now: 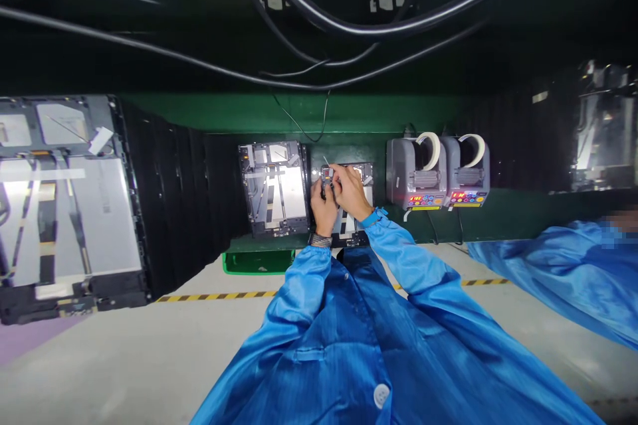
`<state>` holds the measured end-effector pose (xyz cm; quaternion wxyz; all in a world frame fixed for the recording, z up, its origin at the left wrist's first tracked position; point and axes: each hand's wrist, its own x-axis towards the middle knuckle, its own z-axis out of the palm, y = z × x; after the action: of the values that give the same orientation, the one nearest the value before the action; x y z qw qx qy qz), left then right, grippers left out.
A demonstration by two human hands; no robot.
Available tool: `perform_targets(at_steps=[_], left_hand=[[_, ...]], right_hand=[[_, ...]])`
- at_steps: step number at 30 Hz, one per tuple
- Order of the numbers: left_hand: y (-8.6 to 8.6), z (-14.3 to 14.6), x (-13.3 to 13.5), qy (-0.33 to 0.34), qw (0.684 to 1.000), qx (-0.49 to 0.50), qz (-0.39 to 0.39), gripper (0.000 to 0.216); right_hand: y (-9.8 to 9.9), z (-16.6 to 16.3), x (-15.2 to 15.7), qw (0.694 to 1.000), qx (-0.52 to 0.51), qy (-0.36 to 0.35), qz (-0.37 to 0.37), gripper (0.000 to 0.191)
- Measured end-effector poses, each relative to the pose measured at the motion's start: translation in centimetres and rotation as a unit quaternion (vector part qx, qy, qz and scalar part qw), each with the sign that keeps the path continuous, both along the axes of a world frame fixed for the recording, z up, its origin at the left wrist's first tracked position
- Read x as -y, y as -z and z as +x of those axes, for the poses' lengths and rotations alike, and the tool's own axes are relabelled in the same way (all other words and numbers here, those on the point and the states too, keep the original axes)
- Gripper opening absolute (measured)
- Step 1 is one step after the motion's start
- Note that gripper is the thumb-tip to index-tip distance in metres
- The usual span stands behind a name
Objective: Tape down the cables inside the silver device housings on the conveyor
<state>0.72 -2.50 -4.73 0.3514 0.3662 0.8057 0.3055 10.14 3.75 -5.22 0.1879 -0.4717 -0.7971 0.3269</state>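
Both hands meet over the upper left corner of an opened flat electronic device (355, 238) with a silver plate and dark ribbon cables, much of it covered by my hands and wrists. My left hand (325, 211) has its fingers bent together at that corner. Close beside it, my right hand (351, 191) is closed in a pinch from the right. A thin pale sliver shows just above the right fingertips, too small to name. What either pinch holds cannot be made out. Left of my hands lies a similar opened device (276, 189) on a black tray stack.
Two grey tape dispensers (416, 176) (468, 176) with lit displays stand right of my hands. Black stacked trays (174, 192) extend left, with a large opened device (94, 212) on top. Cables (319, 85) hang across the front. A green bin (259, 262) sits below; a co-worker's blue sleeve (553, 265) is at right.
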Motion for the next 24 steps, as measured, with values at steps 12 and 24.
perform_targets(at_steps=[12,24], left_hand=[[2.2,0.0,0.2,-0.073,0.99,0.06,0.107,0.046],[2.9,-0.1,0.4,-0.12,0.975,0.136,0.13,0.053]], right_hand=[[-0.6,0.1,0.9,0.999,-0.039,0.024,-0.008,0.047],[-2.6,0.3,4.6,0.751,-0.415,0.207,-0.47,0.041]])
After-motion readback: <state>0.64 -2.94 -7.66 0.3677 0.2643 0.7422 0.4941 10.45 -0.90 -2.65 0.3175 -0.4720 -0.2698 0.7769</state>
